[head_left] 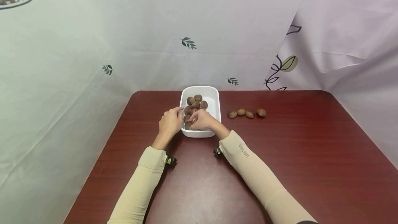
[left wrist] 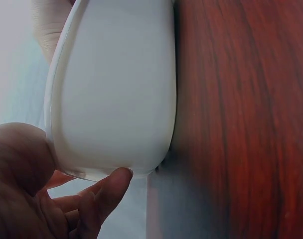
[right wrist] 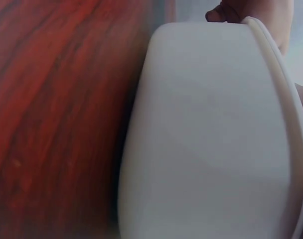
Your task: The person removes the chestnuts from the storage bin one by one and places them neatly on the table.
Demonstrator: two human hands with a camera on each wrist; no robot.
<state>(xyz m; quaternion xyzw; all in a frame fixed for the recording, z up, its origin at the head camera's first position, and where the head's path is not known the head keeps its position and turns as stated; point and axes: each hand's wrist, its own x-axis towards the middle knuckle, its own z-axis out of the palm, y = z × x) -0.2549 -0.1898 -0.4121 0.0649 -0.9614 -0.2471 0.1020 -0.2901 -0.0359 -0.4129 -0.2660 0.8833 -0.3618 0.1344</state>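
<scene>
Pale sleeves (head_left: pixel 261 179) stretch forward over a dark red table (head_left: pixel 311 155). At left, the left hand (head_left: pixel 170 123) grips the left side of a white tray (head_left: pixel 197 134), a fingertip against its outer wall. Inside, brown chestnuts (head_left: pixel 195 105) gather toward the left, white floor showing at far right. The right hand (head_left: pixel 203 120) dips its bent fingers among them; whether it pinches one, I cannot tell. Right of the tray, four more chestnuts (head_left: pixel 249 114) lie in a loose row.

The white tray (head_left: pixel 212 104) leaves passage at far right, but nuts (head_left: pixel 195 105) and left fingers (left wrist: pixel 114 186) crowd its left.
</scene>
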